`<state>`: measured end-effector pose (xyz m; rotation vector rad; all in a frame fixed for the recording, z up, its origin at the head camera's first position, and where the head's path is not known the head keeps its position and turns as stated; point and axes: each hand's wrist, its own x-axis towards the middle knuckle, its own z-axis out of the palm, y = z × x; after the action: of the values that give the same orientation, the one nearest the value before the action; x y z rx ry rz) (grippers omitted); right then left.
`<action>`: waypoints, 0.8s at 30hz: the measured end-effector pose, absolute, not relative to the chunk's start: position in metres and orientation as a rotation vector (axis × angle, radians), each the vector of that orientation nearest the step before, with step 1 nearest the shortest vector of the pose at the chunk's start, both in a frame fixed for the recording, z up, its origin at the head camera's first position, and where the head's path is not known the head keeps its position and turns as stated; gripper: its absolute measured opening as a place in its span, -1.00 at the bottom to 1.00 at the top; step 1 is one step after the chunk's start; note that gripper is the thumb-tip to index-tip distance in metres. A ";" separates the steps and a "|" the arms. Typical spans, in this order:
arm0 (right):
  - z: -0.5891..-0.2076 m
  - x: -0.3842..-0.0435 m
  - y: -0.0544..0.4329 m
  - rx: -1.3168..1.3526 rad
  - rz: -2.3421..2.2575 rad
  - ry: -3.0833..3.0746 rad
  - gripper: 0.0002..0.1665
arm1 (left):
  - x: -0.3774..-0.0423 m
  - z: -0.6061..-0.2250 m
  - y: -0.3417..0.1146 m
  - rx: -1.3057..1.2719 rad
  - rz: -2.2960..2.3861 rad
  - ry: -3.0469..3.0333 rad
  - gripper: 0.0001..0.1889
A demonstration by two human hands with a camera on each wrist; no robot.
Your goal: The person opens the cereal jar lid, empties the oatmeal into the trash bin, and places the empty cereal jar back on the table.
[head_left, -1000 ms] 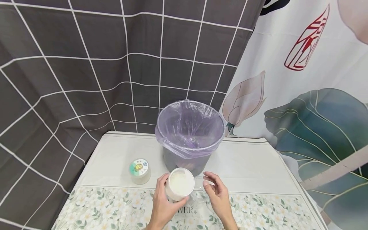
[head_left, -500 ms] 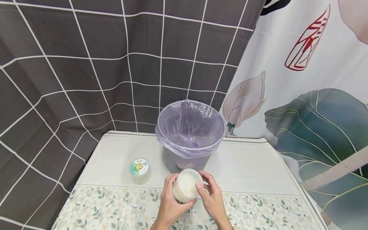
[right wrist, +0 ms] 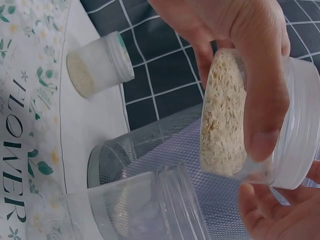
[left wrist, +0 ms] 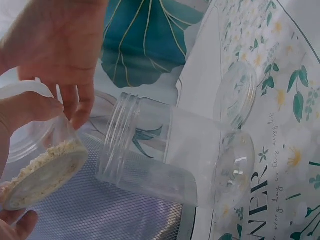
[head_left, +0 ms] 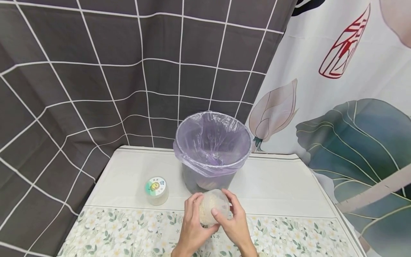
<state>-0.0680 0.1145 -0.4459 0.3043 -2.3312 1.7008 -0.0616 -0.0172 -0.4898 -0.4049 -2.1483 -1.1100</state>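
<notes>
Both hands are on a clear plastic jar (head_left: 209, 200) with a bed of pale dry flakes (right wrist: 220, 120) inside. It is raised in front of the bin, its mouth tilted up and toward the right. My left hand (head_left: 192, 228) grips its side, thumb across the wall in the right wrist view. With thumb and fingers, my right hand (head_left: 237, 225) holds it near the rim from the other side. Below stands a second clear jar (left wrist: 160, 150), lidless, with nothing showing inside; my hands hide it in the head view. A clear lid (left wrist: 237, 92) lies beside that jar.
A mesh bin (head_left: 205, 180) with a purple liner stands just behind the hands. Left of it is a capped jar (head_left: 156, 191) with a green-and-white label on top and pale contents. A floral cloth (head_left: 122, 232) covers the table front; dark grid curtain (head_left: 112, 71) hangs behind.
My right hand has come from apart to hold the jar along with my left. The jar has shifted right, and its mouth has turned away from the head camera.
</notes>
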 end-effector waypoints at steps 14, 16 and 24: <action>-0.458 -0.072 0.114 0.357 1.676 -2.438 -0.06 | -0.067 -0.494 -0.016 -0.508 -0.985 -2.123 -0.10; -0.461 -0.073 0.115 0.385 1.660 -2.453 -0.02 | -0.067 -0.495 -0.017 -0.526 -0.944 -2.117 -0.11; -0.464 -0.075 0.115 0.492 1.583 -2.495 0.06 | -0.068 -0.499 -0.018 -0.546 -0.909 -2.111 -0.16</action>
<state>-0.0747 0.1153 -0.4638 0.4919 -2.4955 1.5830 -0.0679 -0.0181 -0.4995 -0.5459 -2.1114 -0.9094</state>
